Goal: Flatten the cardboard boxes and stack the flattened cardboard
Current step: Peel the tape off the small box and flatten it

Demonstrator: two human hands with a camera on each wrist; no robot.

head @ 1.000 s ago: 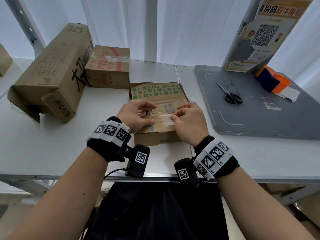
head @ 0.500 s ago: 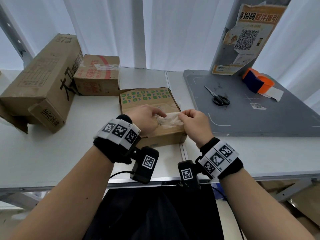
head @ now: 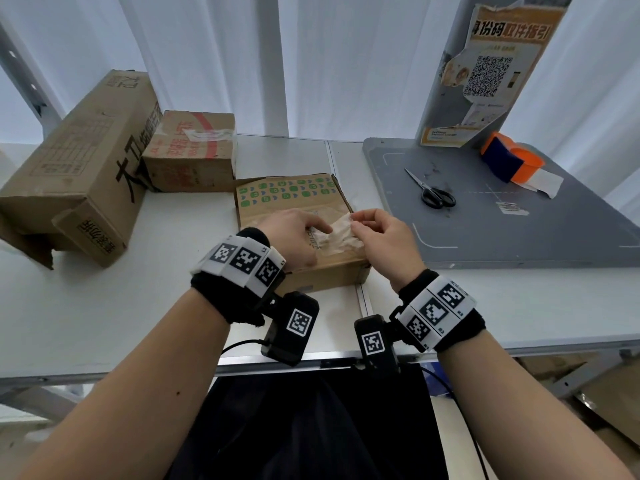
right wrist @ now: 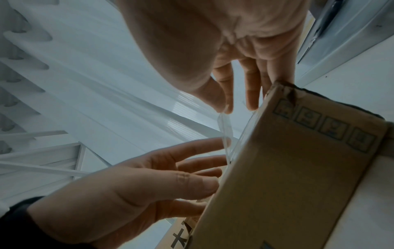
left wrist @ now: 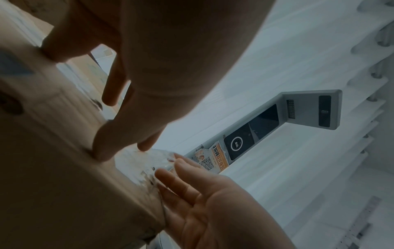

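Pinched the loose end of the tape [head: 341,227] between thumb and forefinger of the right hand [head: 382,241], other fingers relaxed; in the right wrist view the clear strip [right wrist: 225,128] ran from the fingertips down to the box edge. Pressed down on the box lid with the left hand [head: 292,237], fingers spread and nearly straight, nothing held inside, tips resting flat on the cardboard [left wrist: 53,168] just beside the peeled spot. Sat on the white table [head: 104,306] right in front of the body, the small box [head: 294,202] with green print, not flattened yet, lid probably sealed w/ the rest of the tape. Stood further left two more boxes, a long one [head: 79,168] and a smaller one w/ red print [head: 194,150], touching each other, both unflattened.

Risks from here, as judgement only:
- Could snap or split the tape if pulled too fast or at a steep angle; thin, wrinkled already, so only a short piece would come off.
- Could tear the paper layer of the lid w/ the glue; harmless for flattening, but slower.
- Could lift or slide the box toward the table edge if the left hand eased off, because the box looked light.
- Could slip from the pinch, as the tape end was small.

Lay unused on the grey mat [head: 519,237] to the right, scissors [head: 433,192]; a backup if peeling failed.
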